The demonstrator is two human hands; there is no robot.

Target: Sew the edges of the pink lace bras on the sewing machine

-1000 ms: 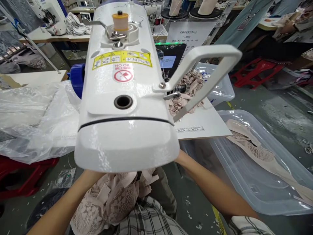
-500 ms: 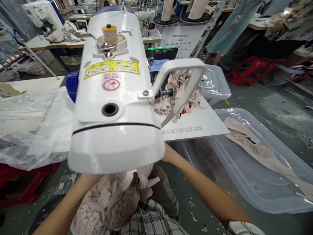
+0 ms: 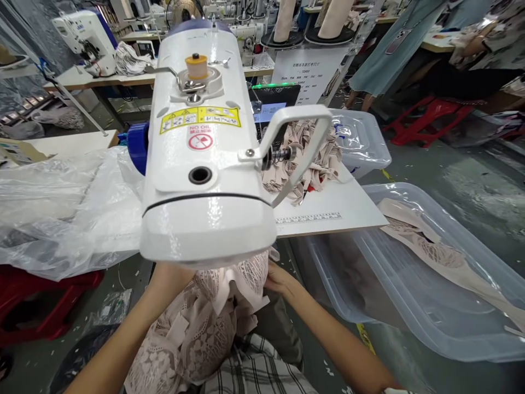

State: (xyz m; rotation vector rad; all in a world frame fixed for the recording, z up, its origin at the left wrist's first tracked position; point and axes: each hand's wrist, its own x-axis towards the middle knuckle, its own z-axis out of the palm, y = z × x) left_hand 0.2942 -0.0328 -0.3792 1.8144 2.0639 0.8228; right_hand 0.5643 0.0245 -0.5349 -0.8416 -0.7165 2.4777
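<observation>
A white sewing machine head (image 3: 209,227) fills the upper middle and hides part of the work below it. Beige lace fabric (image 3: 205,334) lies bunched on the lap, its upper part reaching up under the machine. My left hand (image 3: 174,276) is at the left side of this lace, its fingers hidden by the machine and cloth. On the right edge of the lace, my right hand (image 3: 278,277) touches the fabric, and its fingertips are tucked out of sight behind it.
Beige fabric strips (image 3: 305,158) are piled on the white table (image 3: 348,205), behind a printed ruler. A clear plastic bin (image 3: 430,306) with lace pieces stands at the right. Plastic sheeting (image 3: 53,208) covers the left table, above a red stool (image 3: 36,306).
The machine appears shifted right and up as the view moved. My right hand has come into sight beside the lace, and more of the lace shows below the machine.
</observation>
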